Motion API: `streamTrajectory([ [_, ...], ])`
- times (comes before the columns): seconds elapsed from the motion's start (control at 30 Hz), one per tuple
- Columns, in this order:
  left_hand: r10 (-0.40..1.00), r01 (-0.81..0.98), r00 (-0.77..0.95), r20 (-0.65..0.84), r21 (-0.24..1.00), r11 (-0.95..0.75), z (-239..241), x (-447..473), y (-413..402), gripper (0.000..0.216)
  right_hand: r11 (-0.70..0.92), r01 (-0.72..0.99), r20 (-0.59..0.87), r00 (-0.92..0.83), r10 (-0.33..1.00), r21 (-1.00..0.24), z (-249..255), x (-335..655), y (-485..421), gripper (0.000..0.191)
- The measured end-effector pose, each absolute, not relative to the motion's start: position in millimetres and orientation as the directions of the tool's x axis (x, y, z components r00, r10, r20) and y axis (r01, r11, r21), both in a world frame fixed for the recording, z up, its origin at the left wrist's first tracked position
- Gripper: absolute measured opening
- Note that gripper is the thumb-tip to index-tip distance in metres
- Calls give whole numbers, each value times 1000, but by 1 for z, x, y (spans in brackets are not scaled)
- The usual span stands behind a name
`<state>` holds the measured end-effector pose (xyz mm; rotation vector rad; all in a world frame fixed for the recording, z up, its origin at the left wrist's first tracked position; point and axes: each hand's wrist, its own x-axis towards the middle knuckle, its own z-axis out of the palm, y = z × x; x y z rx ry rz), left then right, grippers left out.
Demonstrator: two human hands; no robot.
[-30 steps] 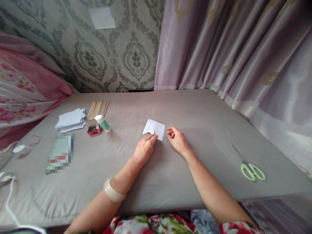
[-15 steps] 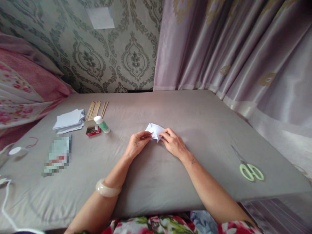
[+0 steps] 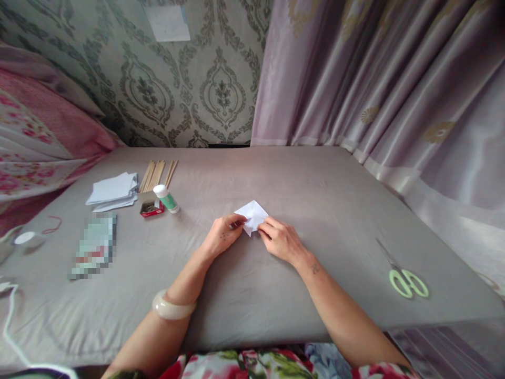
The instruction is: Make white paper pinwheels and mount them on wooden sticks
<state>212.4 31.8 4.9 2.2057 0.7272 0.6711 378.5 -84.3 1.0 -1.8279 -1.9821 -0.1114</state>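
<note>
Here, the left hand and the right hand are both pinching a folded white paper piece at its near edges, fingertips closed on it. The paper is lying mid-table on the grey cloth. Well apart to the left are lying a paper stack, wooden sticks and a glue stick; green scissors are resting to the right.

A grey-covered table is bearing folded paper centrally, sheets, sticks and glue far left, scissors near right.
</note>
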Motion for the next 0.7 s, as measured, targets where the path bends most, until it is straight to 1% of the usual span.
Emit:
streamTrajectory([
  [0.1,580,314,739,342,587,-747,8,213,25,19,76,965,311,6,950,-252,3,373,-86,16],
  [0.17,532,333,771,351,489,-806,9,215,20,20,48,958,283,36,959,-284,4,370,-87,16],
  [0.27,511,420,824,244,343,-840,11,219,9,20,21,947,243,60,968,-321,5,368,-87,17],
  [0.33,542,499,823,166,242,-832,14,222,0,20,2,944,219,75,973,-331,5,368,-87,19],
  [0.4,569,549,811,133,159,-820,16,224,-8,21,-21,940,196,94,976,-342,6,367,-87,19],
  [0.5,577,569,806,135,96,-817,17,225,-17,21,-54,926,169,125,978,-373,9,366,-88,18],
  [0.7,581,571,800,148,106,-814,16,223,-20,18,-120,872,167,223,960,-475,11,363,-86,15],
])
